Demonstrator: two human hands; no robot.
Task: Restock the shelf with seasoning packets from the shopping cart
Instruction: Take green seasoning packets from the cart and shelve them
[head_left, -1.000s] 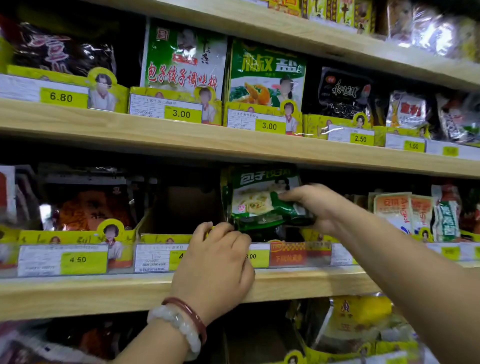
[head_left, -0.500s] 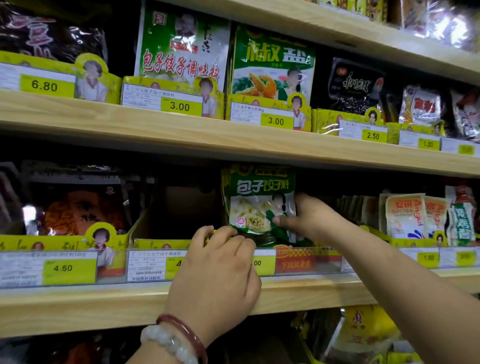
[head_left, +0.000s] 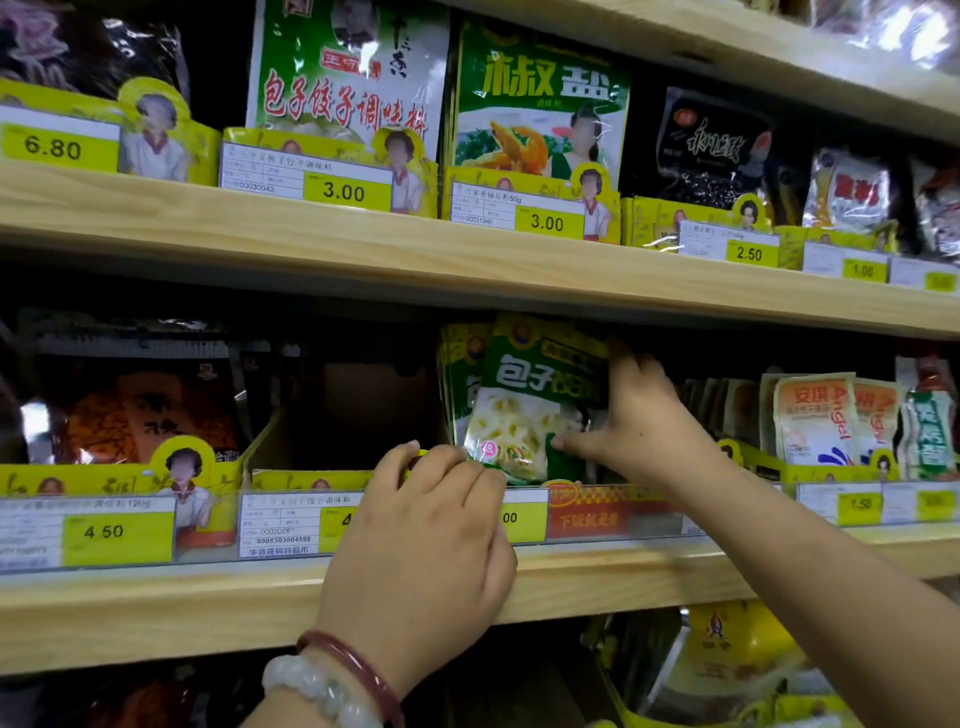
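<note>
The green dumpling-seasoning packet (head_left: 530, 410) is standing nearly upright now at the front edge of the middle shelf (head_left: 156, 603), where 1 second ago it was tipped forward and lying much flatter in the right hand (head_left: 644, 421). That hand is pinching the packet's right edge, thumb low on the front face and fingers wrapped behind, and is pushing it back against at least 1 matching packet already standing in the same yellow display tray (head_left: 311, 478). The left hand (head_left: 431, 530) is staying where it was, fingers curled over the tray's front lip just left of the packet's lower corner and gripping it, apparently steadying the tray while the packet goes in. The camera is also sitting closer to the shelf than before, so the price tags (head_left: 343, 192) on the upper shelf, 3.00 and 3.00, are reading larger. To my eye this packet is close to seated: its bottom edge is dropping behind the tray lip, though I cannot tell whether it is resting on the tray floor yet. The tray's left half is showing dark and unfilled, so more packets are probably needed from the cart, which is out of sight.
</note>
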